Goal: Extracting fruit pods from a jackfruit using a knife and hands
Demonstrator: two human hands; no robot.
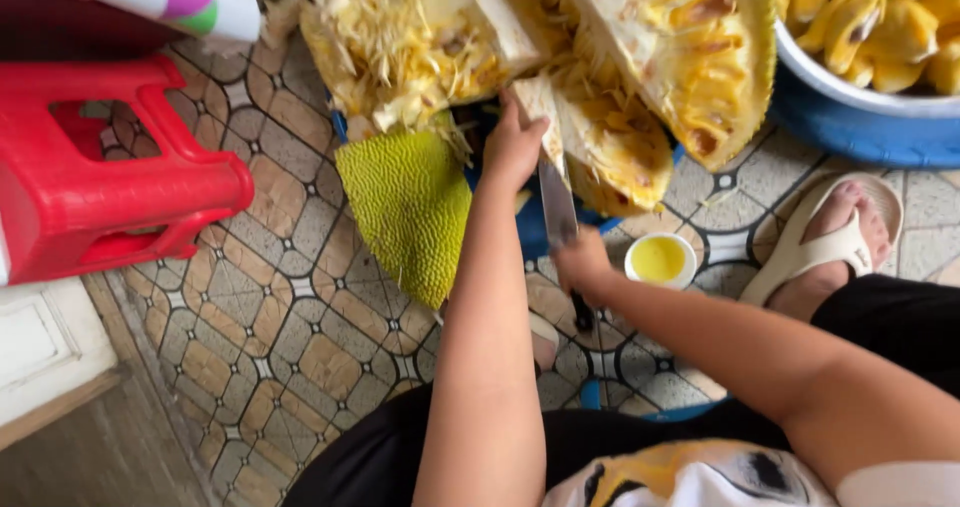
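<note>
A large cut-open jackfruit lies on the patterned tile floor, its yellow flesh and white core showing, with a green spiky rind piece hanging toward me. My left hand grips the white core section of the fruit. My right hand holds a knife by its dark handle, the blade pointing up into the fruit beside my left hand.
A small white cup of yellow liquid stands right of the knife. A bowl of yellow jackfruit pods sits at top right on a blue basin. A red plastic stool is at left. My sandalled foot rests at right.
</note>
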